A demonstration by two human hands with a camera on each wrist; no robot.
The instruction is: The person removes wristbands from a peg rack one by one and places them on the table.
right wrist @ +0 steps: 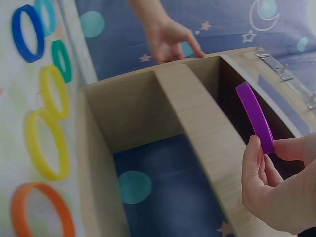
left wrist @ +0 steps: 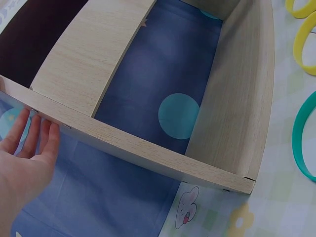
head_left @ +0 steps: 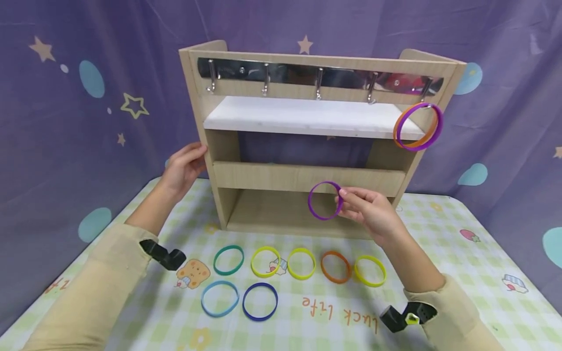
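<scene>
My right hand (head_left: pixel 366 209) pinches a purple silicone wristband (head_left: pixel 325 218) between thumb and fingers, in front of the lower part of a wooden shelf rack (head_left: pixel 307 176). In the right wrist view the purple band (right wrist: pixel 254 116) appears edge-on. With its fingertips, my left hand (head_left: pixel 184 168) touches the rack's left side panel; those fingers look fairly straight in the left wrist view. Along the top runs a metal strip with several hooks (head_left: pixel 319 83). From the rightmost hook hang another purple wristband (head_left: pixel 440 122) and an orange one (head_left: pixel 395 127).
Before the rack, on the checked tablecloth (head_left: pixel 461 273), lie a green band (head_left: pixel 215 261), three yellow bands (head_left: pixel 371 284) and an orange band (head_left: pixel 335 282). Nearer me are a light blue band (head_left: pixel 202 298) and a dark blue band (head_left: pixel 260 319). A purple curtain (head_left: pixel 110 170) hangs behind.
</scene>
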